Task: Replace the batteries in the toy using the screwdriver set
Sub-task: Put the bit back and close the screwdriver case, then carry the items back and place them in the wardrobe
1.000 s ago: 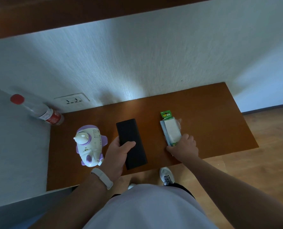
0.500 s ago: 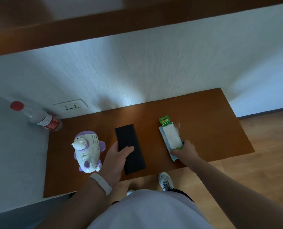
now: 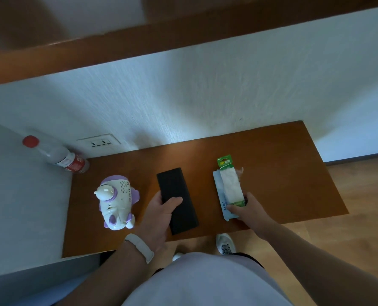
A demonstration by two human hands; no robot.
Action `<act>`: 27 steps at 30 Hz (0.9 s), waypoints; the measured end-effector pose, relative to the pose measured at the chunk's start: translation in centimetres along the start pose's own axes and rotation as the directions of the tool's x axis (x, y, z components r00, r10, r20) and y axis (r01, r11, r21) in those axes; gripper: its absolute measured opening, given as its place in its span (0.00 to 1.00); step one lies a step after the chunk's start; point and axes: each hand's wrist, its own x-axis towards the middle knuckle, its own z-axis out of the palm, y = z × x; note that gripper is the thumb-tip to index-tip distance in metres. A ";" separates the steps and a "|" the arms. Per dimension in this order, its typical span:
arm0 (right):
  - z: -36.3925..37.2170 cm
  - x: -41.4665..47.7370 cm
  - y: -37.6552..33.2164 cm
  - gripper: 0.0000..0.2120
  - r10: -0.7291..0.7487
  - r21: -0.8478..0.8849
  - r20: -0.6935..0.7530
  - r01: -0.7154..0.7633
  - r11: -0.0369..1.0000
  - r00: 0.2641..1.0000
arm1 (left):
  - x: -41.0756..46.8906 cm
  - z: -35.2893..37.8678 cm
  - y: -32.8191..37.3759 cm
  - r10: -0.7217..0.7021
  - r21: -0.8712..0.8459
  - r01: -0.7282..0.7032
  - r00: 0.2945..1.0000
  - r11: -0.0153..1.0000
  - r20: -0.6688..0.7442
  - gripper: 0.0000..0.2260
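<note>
A white and purple toy [image 3: 117,202] stands on the brown table [image 3: 283,177] at the left. To its right lies a flat black case [image 3: 175,195], the screwdriver set; my left hand [image 3: 161,214] grips its near left side, thumb across the top. Further right lies a battery pack [image 3: 227,184] with a green header, under a white tissue. My right hand [image 3: 246,209] holds the near end of that pack, fingers curled round it.
A plastic bottle [image 3: 57,155] with a red cap stands in the back left corner by a wall socket [image 3: 99,142]. A wooden shelf [image 3: 161,38] runs overhead. The table's front edge is near my legs, over the wooden floor [image 3: 360,217].
The view has tilted, so everything sits lower in the frame. My right hand has slid slightly toward the near end of the battery pack. The left hand stays on the black case.
</note>
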 end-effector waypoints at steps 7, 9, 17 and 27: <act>-2.1 -0.7 -1.5 0.16 -0.087 0.019 0.066 0.086 0.996 0.994 | -0.1 2.9 0.0 0.012 -0.060 -0.014 0.999 0.998 -0.032 0.13; -3.1 -1.0 -2.1 0.15 -0.118 0.014 0.077 0.117 0.993 0.990 | 0.0 4.1 0.2 0.020 -0.083 -0.023 0.999 0.996 -0.029 0.13; -6.9 -3.2 -4.3 0.14 -0.200 0.130 0.014 0.197 0.972 0.980 | 0.3 8.3 1.3 0.056 -0.095 -0.050 0.997 0.994 0.055 0.11; -6.2 -8.5 -4.1 0.20 -0.126 0.418 -0.156 0.181 0.890 0.980 | 1.0 9.4 1.8 -0.009 -0.002 0.010 0.966 1.000 0.258 0.11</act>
